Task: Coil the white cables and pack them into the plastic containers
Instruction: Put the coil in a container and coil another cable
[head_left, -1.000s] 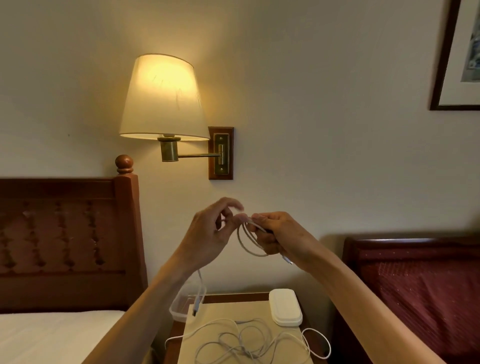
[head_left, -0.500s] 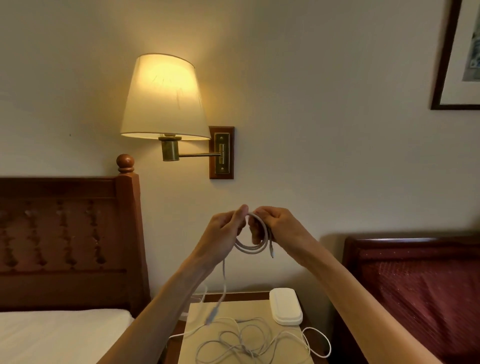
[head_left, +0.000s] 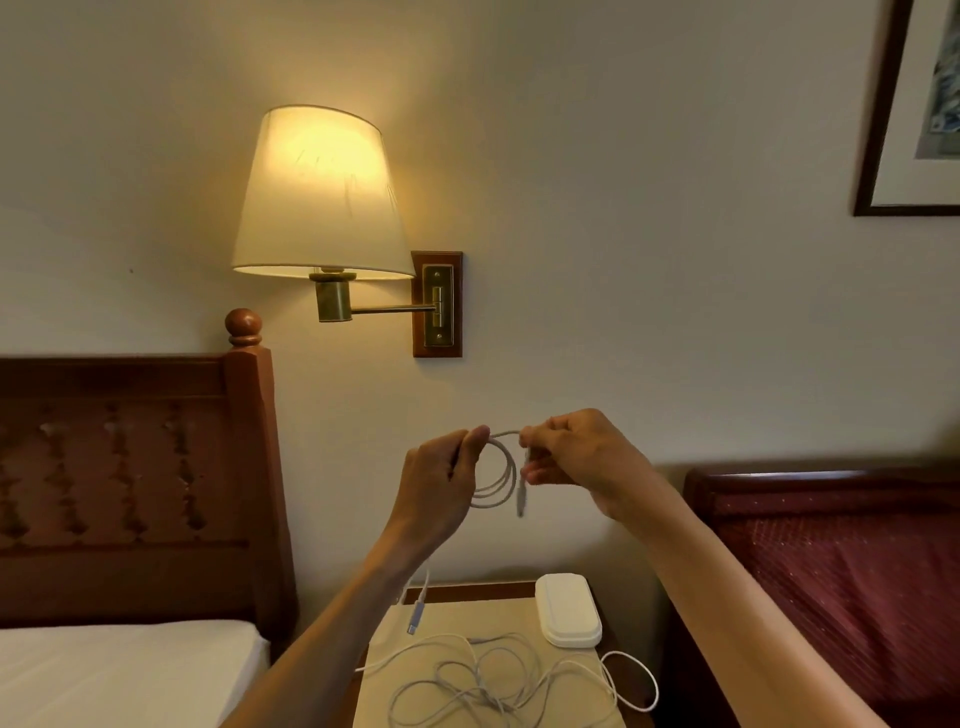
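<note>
I hold a small coil of white cable (head_left: 497, 480) up in the air in front of the wall. My left hand (head_left: 439, 486) pinches the coil's left side, and my right hand (head_left: 576, 462) pinches its top right, with one plug end hanging down by the fingers. The cable's free tail (head_left: 418, 605) drops below my left wrist toward the nightstand. More loose white cables (head_left: 498, 680) lie tangled on the nightstand top (head_left: 457, 618). A white closed plastic container (head_left: 567, 609) sits at the nightstand's back right.
A lit wall lamp (head_left: 319, 192) hangs above the hands. A wooden headboard (head_left: 130, 467) and white bed (head_left: 119, 670) stand at left, a red-covered bed (head_left: 841, 587) at right. A framed picture (head_left: 914, 104) is at the upper right.
The coil has gained loops and my hands have drawn closer together. The hanging tail has shortened and its plug has risen above the nightstand. The clear container at back left is now hidden behind my left arm.
</note>
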